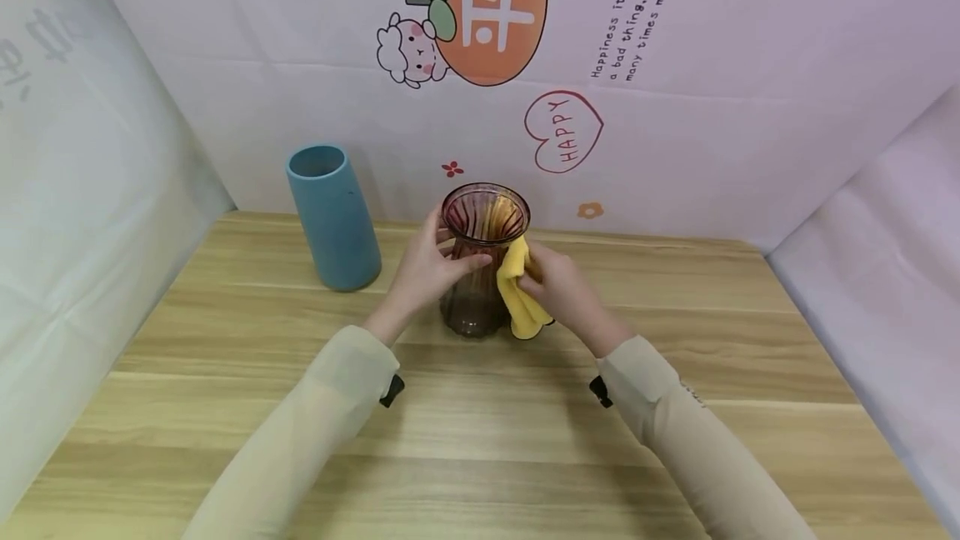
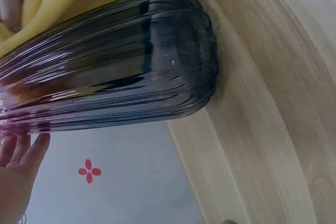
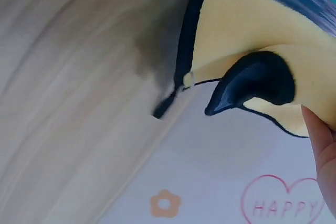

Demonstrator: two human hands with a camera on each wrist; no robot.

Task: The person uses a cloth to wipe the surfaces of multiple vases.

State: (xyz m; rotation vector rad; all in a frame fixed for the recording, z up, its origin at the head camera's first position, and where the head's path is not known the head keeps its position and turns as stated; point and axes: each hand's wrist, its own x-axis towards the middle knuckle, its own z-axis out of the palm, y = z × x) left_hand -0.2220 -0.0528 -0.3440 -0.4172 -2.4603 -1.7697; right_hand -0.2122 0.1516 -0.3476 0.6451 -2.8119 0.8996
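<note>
A ribbed glass vase, purple near the rim and smoky grey toward its base, stands upright at the middle of the table. My left hand grips its upper part from the left, thumb across the front and fingers behind. In the left wrist view the fluted base of the vase shows large. My right hand pinches a yellow cloth against the vase's right side. Dark edging and a small tag show on the cloth in the right wrist view, with the right thumb on it.
A tall blue vase stands to the left, near the back edge of the wooden table. Behind the table hangs a white printed cloth backdrop, and similar white sheets flank both sides.
</note>
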